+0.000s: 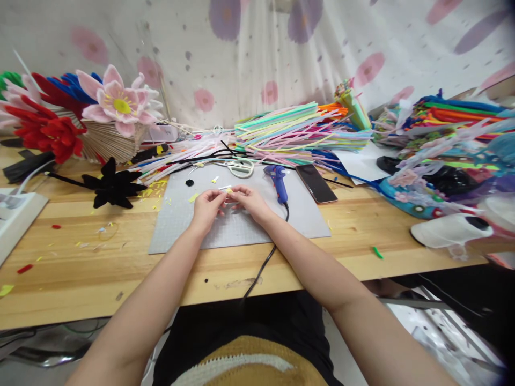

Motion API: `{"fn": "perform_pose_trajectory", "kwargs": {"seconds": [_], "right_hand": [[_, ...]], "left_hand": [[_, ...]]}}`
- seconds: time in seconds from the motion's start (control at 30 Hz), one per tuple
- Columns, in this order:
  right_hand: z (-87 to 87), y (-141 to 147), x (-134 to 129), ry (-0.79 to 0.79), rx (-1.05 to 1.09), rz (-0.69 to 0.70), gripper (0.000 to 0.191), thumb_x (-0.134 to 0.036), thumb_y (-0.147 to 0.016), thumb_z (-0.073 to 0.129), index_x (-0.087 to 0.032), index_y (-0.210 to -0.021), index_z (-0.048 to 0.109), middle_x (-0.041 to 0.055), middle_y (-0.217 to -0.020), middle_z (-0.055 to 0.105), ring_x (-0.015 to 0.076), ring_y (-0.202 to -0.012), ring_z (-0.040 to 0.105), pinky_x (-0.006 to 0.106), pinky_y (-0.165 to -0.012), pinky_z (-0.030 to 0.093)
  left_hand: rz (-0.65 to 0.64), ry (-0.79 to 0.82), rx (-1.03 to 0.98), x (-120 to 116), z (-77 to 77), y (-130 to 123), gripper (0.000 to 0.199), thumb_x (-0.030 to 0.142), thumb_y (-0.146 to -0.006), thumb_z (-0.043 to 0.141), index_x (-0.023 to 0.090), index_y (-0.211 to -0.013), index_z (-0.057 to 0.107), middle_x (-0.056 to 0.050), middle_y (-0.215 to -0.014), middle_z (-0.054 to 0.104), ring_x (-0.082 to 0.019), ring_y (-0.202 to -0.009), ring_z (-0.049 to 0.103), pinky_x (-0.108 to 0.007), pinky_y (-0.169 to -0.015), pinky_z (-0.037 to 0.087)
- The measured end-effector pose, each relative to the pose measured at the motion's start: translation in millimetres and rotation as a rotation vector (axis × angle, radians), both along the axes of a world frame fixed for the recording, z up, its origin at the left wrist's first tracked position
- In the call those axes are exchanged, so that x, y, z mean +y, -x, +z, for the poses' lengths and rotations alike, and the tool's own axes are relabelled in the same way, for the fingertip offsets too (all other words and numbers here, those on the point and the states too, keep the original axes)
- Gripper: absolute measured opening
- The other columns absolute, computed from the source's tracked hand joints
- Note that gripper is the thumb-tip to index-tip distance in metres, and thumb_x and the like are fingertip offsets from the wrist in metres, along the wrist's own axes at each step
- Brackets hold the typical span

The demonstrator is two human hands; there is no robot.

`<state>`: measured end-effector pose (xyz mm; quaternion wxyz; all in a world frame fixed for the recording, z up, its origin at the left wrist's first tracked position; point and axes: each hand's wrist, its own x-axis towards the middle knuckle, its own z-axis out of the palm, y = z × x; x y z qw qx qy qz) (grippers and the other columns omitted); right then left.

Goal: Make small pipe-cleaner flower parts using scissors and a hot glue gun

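Both hands meet over a grey cutting mat [177, 225]. My left hand [208, 208] is closed in a pinch, and my right hand [249, 202] pinches close beside it. Between the fingertips is a small piece, pale yellow [229, 191] with a white strip; its exact kind is too small to make out. Just beyond the hands lie scissors [240, 168] with pale handles, a small black disc [189, 183] and yellow scraps [194, 198]. A blue glue gun [277, 182] rests right of my right hand, its black cord running under my right forearm.
A phone [316, 183] lies right of the glue gun. Bundles of pipe cleaners [298, 128] fill the back. At left are a black fuzzy flower [111, 185], a pink flower [115, 102] and a power strip [18, 220]. A white bottle-like object [446, 230] lies at right.
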<state>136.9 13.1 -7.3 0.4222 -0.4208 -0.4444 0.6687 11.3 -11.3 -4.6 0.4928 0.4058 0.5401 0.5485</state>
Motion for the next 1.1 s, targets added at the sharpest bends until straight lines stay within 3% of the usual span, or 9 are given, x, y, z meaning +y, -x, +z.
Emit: {"fn": "perform_pose_trajectory", "kwargs": {"seconds": [0.63, 0.83, 1.1], "right_hand": [[-3.2, -2.2, 1.5, -0.016, -0.049, 0.027, 0.012, -0.024, -0.075, 0.063, -0.015, -0.078, 0.056, 0.0039, -0.077, 0.069, 0.0103, -0.066, 0.065, 0.016, -0.049, 0.046], [-0.8, -2.7, 0.6, -0.021, -0.047, 0.03, 0.008, -0.021, -0.077, 0.06, -0.015, -0.078, 0.056, 0.0012, -0.072, 0.068, 0.0085, -0.063, 0.064, 0.015, -0.049, 0.046], [2.3, -2.8, -2.6, -0.043, -0.073, 0.042, 0.013, -0.028, -0.075, 0.062, -0.017, -0.075, 0.056, 0.0006, -0.073, 0.068, 0.0087, -0.064, 0.063, 0.015, -0.049, 0.045]], "left_hand": [[-0.037, 0.025, 0.051, -3.8, 6.0, 3.4, 0.027, 0.036, -0.058, 0.063, 0.014, -0.073, 0.06, -0.002, -0.067, 0.058, -0.011, -0.055, 0.052, -0.02, -0.036, 0.042], [-0.063, 0.038, 0.051, -2.5, 5.2, 3.2, 0.035, 0.034, -0.053, 0.071, 0.014, -0.08, 0.062, -0.002, -0.066, 0.059, -0.011, -0.055, 0.054, -0.019, -0.038, 0.043], [-0.074, 0.076, -0.009, -1.8, 8.1, 5.1, 0.029, 0.031, -0.052, 0.069, 0.015, -0.075, 0.065, -0.001, -0.063, 0.058, -0.009, -0.052, 0.051, -0.017, -0.038, 0.041]]}}
